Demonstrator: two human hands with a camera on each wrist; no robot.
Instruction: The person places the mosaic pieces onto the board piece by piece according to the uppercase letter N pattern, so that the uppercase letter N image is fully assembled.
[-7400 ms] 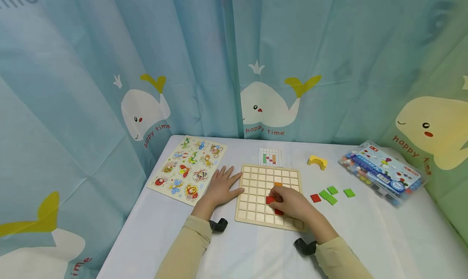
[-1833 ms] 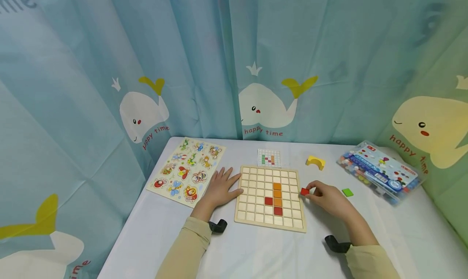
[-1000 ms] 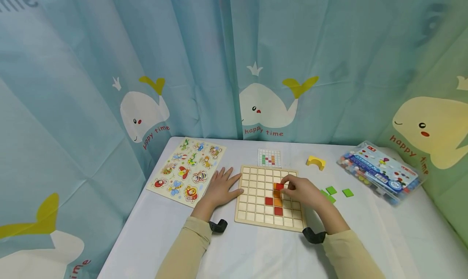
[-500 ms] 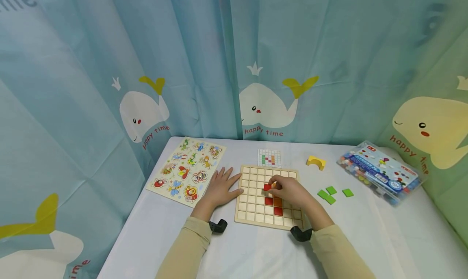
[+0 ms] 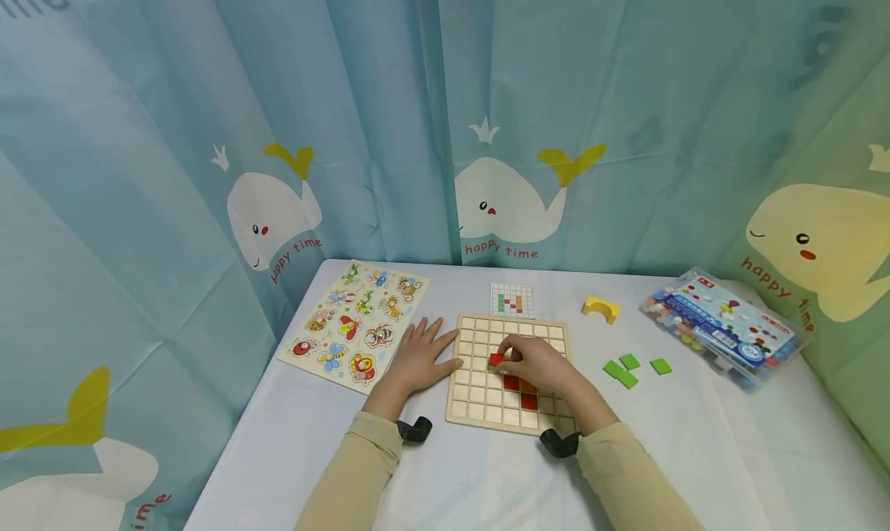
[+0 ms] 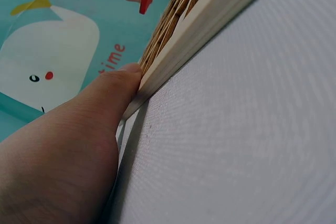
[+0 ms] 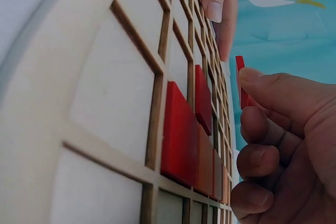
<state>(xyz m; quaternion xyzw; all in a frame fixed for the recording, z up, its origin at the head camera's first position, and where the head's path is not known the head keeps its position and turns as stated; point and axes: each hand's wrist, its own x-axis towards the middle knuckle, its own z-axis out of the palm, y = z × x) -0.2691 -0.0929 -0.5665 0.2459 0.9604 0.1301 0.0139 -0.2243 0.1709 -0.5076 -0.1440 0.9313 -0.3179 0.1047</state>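
My right hand (image 5: 531, 363) pinches a red square tile (image 5: 496, 359) between thumb and fingers, close over the wooden grid board (image 5: 476, 409). In the right wrist view the pinched tile (image 7: 241, 82) stands on edge, apart from the board. Red tiles (image 7: 181, 135) and orange tiles (image 7: 205, 163) lie in the board's cells below it; in the head view the hand hides some of them. My left hand (image 5: 419, 359) lies spread at the board's left edge, and its thumb (image 6: 118, 85) touches the frame in the left wrist view.
Several green tiles (image 5: 628, 379) lie right of the board. Behind it is a small pattern card (image 5: 513, 300). A yellow arch block (image 5: 601, 308) and a clear box of colourful pieces (image 5: 726, 330) stand at the back right. An insect puzzle board (image 5: 354, 326) lies to the left.
My right hand picked up the red tile from beside the green tiles and carried it left over the board, past the orange column. My left hand has stayed in place.
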